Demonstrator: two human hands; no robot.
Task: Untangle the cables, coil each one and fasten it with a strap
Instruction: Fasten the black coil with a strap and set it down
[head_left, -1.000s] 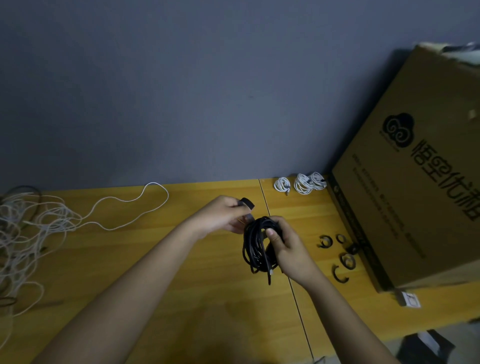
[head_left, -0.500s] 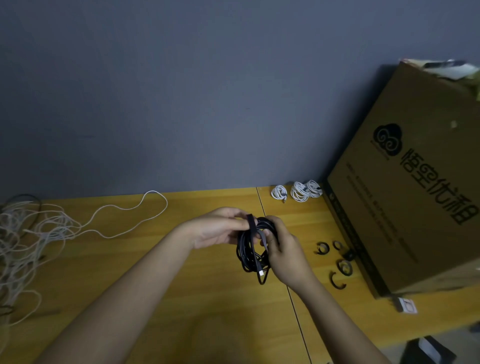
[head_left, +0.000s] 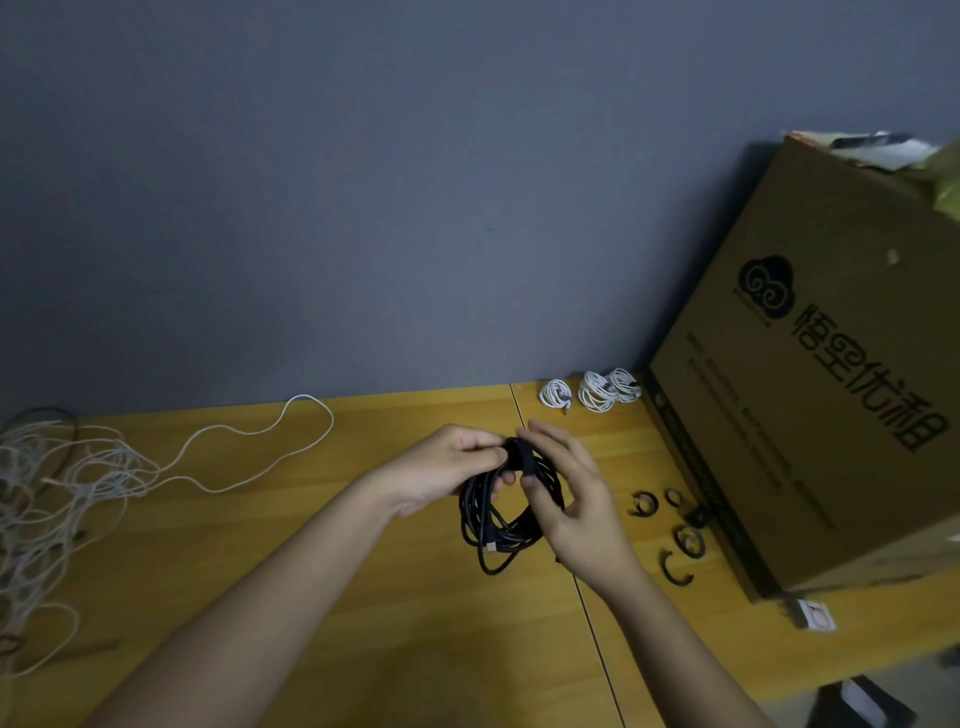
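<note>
Over the desk (head_left: 311, 519), both hands, left hand (head_left: 447, 467) and right hand (head_left: 566, 493), pinch a strap (head_left: 519, 453) around the black coil (head_left: 498, 509); three white coils (head_left: 592, 392) are done, while the white tangle (head_left: 57, 493) remains.

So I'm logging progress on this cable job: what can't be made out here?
- Whether the strap on the black cable coil is closed: head view, left hand and right hand cover it.
- Tangled white cables: cut by left edge.
- Loose straps: dim, small.

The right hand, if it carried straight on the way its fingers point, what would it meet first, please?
The right hand points up and left toward the strap on the black coil, so it would probably meet the strap first, then the left hand; depth is unclear.
</note>
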